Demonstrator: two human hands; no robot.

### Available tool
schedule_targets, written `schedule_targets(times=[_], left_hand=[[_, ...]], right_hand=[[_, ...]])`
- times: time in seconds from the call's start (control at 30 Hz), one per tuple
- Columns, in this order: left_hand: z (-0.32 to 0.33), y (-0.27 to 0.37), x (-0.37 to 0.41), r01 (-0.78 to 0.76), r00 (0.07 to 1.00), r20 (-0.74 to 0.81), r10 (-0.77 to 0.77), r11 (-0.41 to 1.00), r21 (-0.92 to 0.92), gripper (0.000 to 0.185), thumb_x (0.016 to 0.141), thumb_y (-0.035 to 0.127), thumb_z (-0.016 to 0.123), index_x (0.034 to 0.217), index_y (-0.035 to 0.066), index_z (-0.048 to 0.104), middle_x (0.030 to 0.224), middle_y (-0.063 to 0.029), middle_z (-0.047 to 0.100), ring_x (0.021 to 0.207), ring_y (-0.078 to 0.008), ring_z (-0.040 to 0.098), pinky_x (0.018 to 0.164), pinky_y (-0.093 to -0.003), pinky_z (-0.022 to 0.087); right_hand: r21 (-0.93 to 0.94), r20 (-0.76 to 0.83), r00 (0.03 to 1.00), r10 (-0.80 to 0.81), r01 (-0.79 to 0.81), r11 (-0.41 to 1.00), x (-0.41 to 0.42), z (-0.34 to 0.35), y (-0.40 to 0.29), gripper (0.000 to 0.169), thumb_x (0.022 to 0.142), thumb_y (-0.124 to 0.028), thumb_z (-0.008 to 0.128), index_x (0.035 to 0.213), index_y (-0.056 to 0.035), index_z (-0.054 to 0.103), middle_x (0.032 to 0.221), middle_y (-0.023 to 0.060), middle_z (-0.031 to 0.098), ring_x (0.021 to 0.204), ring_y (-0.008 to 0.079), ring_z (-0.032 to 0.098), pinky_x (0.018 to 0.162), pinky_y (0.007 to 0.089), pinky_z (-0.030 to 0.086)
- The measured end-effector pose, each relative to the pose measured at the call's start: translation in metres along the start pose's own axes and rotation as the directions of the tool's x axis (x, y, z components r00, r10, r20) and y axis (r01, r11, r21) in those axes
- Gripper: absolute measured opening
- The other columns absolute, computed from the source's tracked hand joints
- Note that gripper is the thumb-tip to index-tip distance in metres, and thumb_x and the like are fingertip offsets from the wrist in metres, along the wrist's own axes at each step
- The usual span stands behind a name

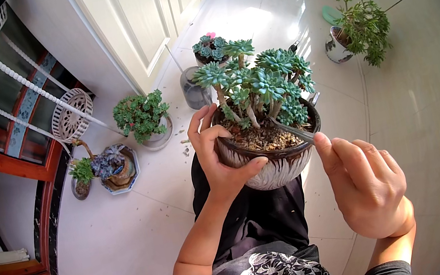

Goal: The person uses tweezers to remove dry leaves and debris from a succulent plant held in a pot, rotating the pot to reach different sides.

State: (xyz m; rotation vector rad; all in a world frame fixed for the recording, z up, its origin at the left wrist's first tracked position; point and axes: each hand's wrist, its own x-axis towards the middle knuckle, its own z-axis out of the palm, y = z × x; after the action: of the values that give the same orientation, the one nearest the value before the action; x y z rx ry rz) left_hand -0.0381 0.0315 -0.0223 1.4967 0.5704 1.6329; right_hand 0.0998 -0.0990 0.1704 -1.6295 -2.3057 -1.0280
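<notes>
A glazed brown-and-white ceramic pot [278,169] with branching blue-green succulents [267,82] rests on or just above my lap. My left hand [224,159] grips its left side, the thumb along the outer wall and fingers over the rim. In my right hand [364,178] is a slim dark metal tool [294,131], slanting over the near right rim; its tip meets the gritty soil [262,139] at the base of the stems. The tool's handle is hidden in my fist, so its kind cannot be told.
Beyond the pot stand a grey translucent container [193,87] and a small potted succulent [210,48]. More potted plants [141,116] are to the left, near a white plant stand [72,112]. A leafy potted plant [364,28] stands at the right. Crumbs of soil dot the tiled floor [149,238].
</notes>
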Motion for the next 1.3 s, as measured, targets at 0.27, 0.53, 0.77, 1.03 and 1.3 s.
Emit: schedule_targets(times=[0.27,0.53,0.77,1.03,1.3], left_hand=[[0.003,0.001,0.001,-0.003,1.000,0.018,0.003,1.000,-0.014,0.071,0.065,0.043,0.093,0.106,0.006,0.049,0.139,-0.0187,0.033,0.137,-0.0424,0.040,0.110,-0.0519,0.037],[0.000,0.000,-0.001,-0.008,1.000,0.007,0.008,1.000,-0.007,0.071,0.065,0.044,0.093,0.107,0.005,0.049,0.140,-0.0191,0.032,0.137,-0.0425,0.040,0.110,-0.0517,0.036],[-0.001,0.000,-0.001,-0.006,1.000,0.004,0.006,1.000,-0.016,0.071,0.065,0.044,0.093,0.106,0.005,0.050,0.140,-0.0192,0.033,0.137,-0.0421,0.040,0.110,-0.0510,0.036],[0.000,0.001,0.000,-0.008,1.000,0.008,0.008,1.000,-0.010,0.071,0.066,0.043,0.093,0.106,0.005,0.050,0.140,-0.0191,0.033,0.137,-0.0419,0.039,0.110,-0.0510,0.037],[0.000,0.000,-0.001,0.000,1.000,0.009,0.000,1.000,-0.028,0.070,0.065,0.042,0.093,0.107,0.005,0.050,0.141,-0.0187,0.032,0.138,-0.0415,0.039,0.111,-0.0512,0.037]], right_hand=[[-0.179,0.029,0.734,0.679,-0.664,0.726,-0.021,-0.044,0.025,0.028,0.074,0.002,0.075,0.099,-0.0078,0.079,0.081,0.0072,0.060,0.066,0.0164,0.060,0.056,0.0302,0.046],[0.101,0.057,0.983,0.172,-0.177,0.979,-0.001,-0.011,0.006,0.035,0.071,-0.005,0.074,0.106,-0.0046,0.075,0.089,0.0004,0.060,0.068,0.0126,0.060,0.054,0.0265,0.041],[0.102,0.132,0.973,0.187,-0.201,0.974,0.010,0.003,0.002,0.035,0.073,0.001,0.071,0.107,-0.0060,0.073,0.090,0.0026,0.059,0.070,0.0161,0.059,0.061,0.0308,0.046],[0.069,0.093,0.990,0.104,-0.110,0.992,0.010,0.008,0.004,0.031,0.074,-0.004,0.071,0.105,-0.0034,0.072,0.090,-0.0010,0.056,0.066,0.0103,0.053,0.053,0.0262,0.038],[0.044,0.097,0.992,0.082,-0.086,0.995,0.013,0.011,0.001,0.025,0.076,-0.006,0.070,0.101,-0.0036,0.072,0.089,-0.0021,0.056,0.064,0.0098,0.050,0.052,0.0260,0.037]])
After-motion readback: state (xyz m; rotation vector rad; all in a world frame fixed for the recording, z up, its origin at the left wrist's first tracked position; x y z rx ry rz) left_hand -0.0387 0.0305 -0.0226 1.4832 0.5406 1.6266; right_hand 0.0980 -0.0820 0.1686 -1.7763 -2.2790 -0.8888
